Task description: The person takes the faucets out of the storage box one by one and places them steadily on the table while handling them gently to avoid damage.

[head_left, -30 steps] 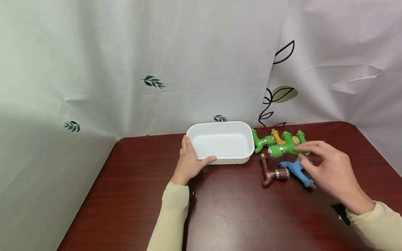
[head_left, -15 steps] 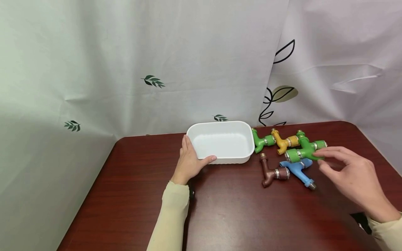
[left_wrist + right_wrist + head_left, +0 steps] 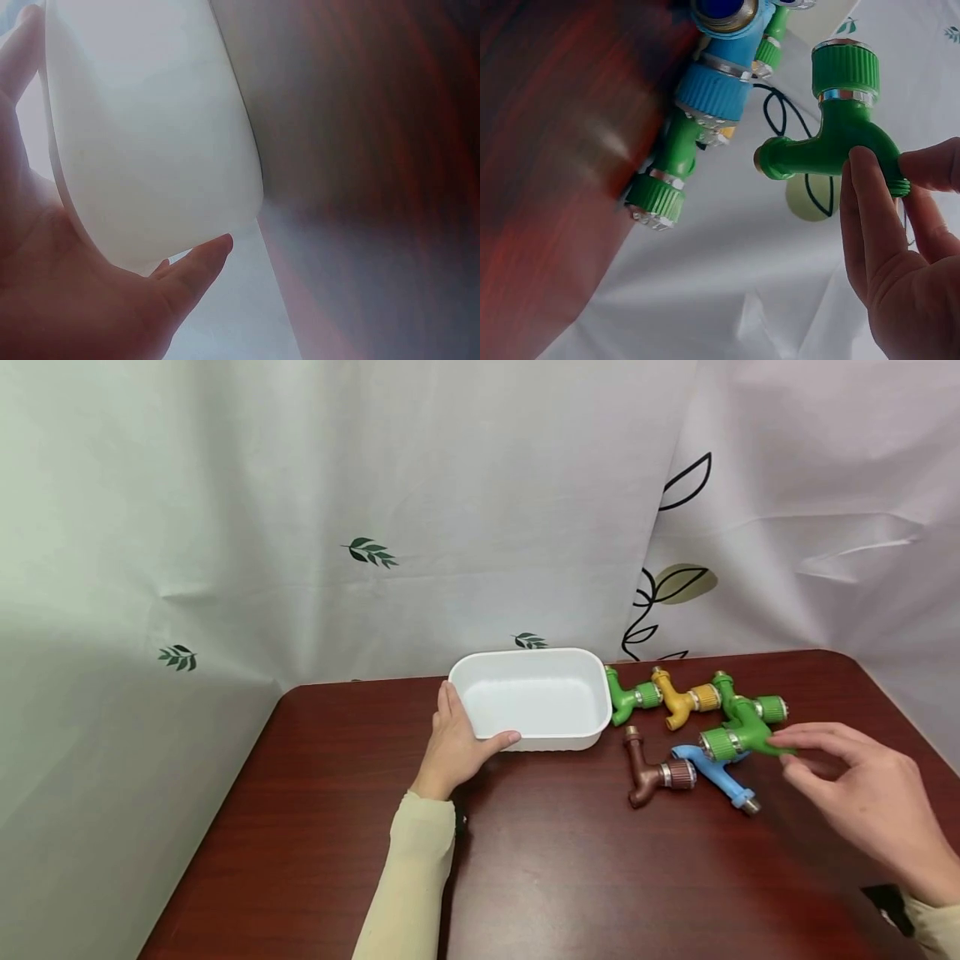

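My left hand [image 3: 453, 745] holds the near left corner of a white plastic tub [image 3: 551, 744], thumb along the front and fingers along the left side. The left wrist view shows the tub's outer wall [image 3: 150, 135] between thumb and fingers. My right hand [image 3: 873, 785] pinches a green tap [image 3: 748, 727] by its spout end, up over the table. In the right wrist view this tap [image 3: 844, 139] has its ribbed knob pointing up. Below it in the head view lie a blue tap [image 3: 716, 770] and a second green tap [image 3: 769, 708], partly covered.
Right of the tub lie another green tap [image 3: 626, 697] close to its wall, a yellow tap [image 3: 681, 700] and a brown tap [image 3: 651, 772]. The dark red wooden table [image 3: 570, 868] ends at a pale leaf-printed curtain [image 3: 480, 510] behind.
My right hand has carried the held green tap to the right and slightly nearer, uncovering the yellow tap. The left hand stays on the tub.
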A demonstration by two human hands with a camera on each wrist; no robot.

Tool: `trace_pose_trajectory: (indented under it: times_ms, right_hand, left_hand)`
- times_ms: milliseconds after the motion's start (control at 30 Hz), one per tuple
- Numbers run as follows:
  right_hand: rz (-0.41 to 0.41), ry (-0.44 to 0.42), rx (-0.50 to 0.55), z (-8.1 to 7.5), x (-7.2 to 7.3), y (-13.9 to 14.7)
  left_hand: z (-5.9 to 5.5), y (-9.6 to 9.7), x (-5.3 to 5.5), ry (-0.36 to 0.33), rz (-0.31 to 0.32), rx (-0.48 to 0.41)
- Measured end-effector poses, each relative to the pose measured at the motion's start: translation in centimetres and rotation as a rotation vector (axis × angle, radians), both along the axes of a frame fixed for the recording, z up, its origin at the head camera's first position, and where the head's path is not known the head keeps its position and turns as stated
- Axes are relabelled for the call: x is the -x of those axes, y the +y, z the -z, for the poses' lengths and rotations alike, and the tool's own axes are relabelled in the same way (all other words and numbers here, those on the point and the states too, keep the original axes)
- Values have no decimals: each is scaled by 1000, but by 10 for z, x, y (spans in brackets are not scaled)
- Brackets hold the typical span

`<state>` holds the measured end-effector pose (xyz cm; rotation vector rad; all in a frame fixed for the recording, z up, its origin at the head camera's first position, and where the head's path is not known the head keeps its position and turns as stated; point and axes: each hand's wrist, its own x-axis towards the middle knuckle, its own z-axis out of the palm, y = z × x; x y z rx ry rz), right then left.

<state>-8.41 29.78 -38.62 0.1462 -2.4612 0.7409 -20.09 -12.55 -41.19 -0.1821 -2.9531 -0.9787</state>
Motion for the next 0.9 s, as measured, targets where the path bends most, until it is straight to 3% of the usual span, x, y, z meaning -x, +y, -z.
trace_pose_trajectory:
  times_ms: [900]
  right_hand:
    - [137, -136, 7, 21, -9, 27]
  left_hand:
    - [-1, 1, -1, 5, 4, 5]
